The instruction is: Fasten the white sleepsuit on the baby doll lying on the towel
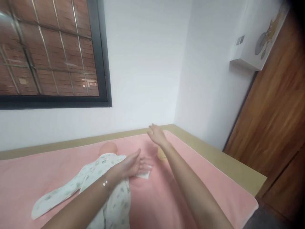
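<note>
My left hand (135,163) is open, palm turned up and sideways, with its fingers stretched out to the right. It hovers over the edge of white baby clothes (102,171) printed with small green patterns. Above the collar shows the round head of a baby doll (108,148); the clothes lie spread out with one sleeve to the left. A small white piece (144,175), perhaps a tissue or cloth, lies just below my left fingertips. My right hand (156,135) reaches farther out, open and holding nothing visible. Under its wrist stands a yellow object (161,155), partly hidden by the forearm.
A pink mat (205,178) covers most of a tan-edged table (238,168). White walls meet behind it. On the left is a dark-framed, barred window (102,63). A white box (252,41) hangs at the upper right by a wooden door (269,111).
</note>
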Action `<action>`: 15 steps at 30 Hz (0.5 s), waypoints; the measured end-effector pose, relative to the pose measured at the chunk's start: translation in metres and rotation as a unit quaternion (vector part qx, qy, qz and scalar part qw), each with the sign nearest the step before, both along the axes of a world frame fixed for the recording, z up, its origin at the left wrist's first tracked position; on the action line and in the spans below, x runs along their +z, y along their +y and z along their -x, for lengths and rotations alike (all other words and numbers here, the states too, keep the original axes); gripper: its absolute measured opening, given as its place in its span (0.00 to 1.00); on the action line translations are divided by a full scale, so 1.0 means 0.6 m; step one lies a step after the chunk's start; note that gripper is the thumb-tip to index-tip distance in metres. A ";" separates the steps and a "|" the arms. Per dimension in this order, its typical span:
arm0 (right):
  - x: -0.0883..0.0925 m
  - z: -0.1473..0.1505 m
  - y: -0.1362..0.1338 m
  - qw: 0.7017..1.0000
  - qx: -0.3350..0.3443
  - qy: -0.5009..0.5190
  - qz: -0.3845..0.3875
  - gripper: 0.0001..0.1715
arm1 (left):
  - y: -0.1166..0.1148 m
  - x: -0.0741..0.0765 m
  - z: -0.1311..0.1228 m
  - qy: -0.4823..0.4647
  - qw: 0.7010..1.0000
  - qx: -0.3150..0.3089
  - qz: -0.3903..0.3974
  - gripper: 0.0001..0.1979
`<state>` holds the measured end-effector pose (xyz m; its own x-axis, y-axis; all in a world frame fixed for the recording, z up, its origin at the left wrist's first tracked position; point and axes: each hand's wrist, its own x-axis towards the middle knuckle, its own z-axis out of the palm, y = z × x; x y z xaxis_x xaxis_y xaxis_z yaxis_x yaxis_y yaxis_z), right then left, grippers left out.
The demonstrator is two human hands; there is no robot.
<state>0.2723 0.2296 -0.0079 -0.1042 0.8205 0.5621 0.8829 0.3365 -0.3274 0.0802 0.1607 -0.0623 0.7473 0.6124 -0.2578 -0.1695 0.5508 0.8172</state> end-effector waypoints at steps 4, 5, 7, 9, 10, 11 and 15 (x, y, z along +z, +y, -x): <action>0.009 -0.108 0.045 0.990 -0.102 0.001 0.101 0.25 | 0.056 0.035 -0.106 -0.162 0.974 0.093 0.125 0.38; 0.004 -0.121 0.051 0.987 -0.096 -0.003 0.131 0.24 | 0.069 0.037 -0.131 -0.168 0.966 0.133 0.141 0.39; -0.013 -0.134 0.058 0.983 -0.075 -0.014 0.169 0.21 | 0.091 0.036 -0.171 -0.174 0.950 0.206 0.155 0.41; -0.031 -0.137 0.063 0.982 -0.064 -0.024 0.176 0.18 | 0.107 0.035 -0.197 -0.178 0.939 0.241 0.168 0.41; -0.040 -0.137 0.066 0.982 -0.061 -0.028 0.177 0.18 | 0.111 0.034 -0.205 -0.183 0.935 0.247 0.175 0.41; -0.047 -0.137 0.069 0.982 -0.060 -0.032 0.177 0.19 | 0.115 0.034 -0.211 -0.189 0.933 0.247 0.183 0.40; -0.062 -0.140 0.080 0.979 -0.072 -0.050 0.185 0.18 | 0.122 0.035 -0.217 -0.206 0.928 0.233 0.205 0.41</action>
